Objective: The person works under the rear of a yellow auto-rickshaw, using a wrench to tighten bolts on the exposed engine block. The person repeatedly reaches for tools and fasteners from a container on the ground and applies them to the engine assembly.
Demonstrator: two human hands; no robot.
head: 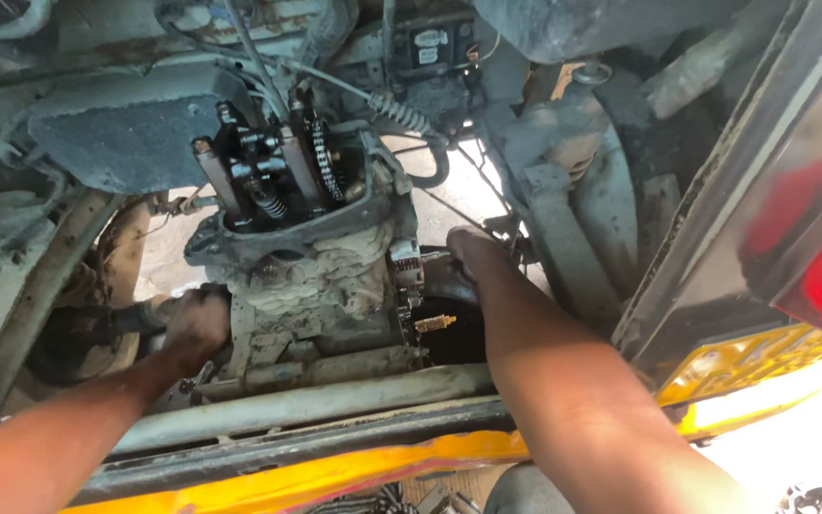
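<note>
A grimy small engine (321,257) sits in a vehicle's rear bay, its head cover off, showing valve springs (264,195) and a timing chain (325,157). My left hand (194,324) reaches in at the engine's lower left side, fingers curled around a dark part there; what it grips is hidden. My right hand (473,255) is pressed against the engine's right side, closed over a dark pipe-like part (441,281) beside a small brass fitting (435,324).
A grey crossbar (297,405) and a yellow body edge (335,476) run across the front below my arms. A red and yellow body panel (801,238) stands at right. Cables (392,109), a grey frame arm (563,228) and a dusty box (135,133) crowd around the engine.
</note>
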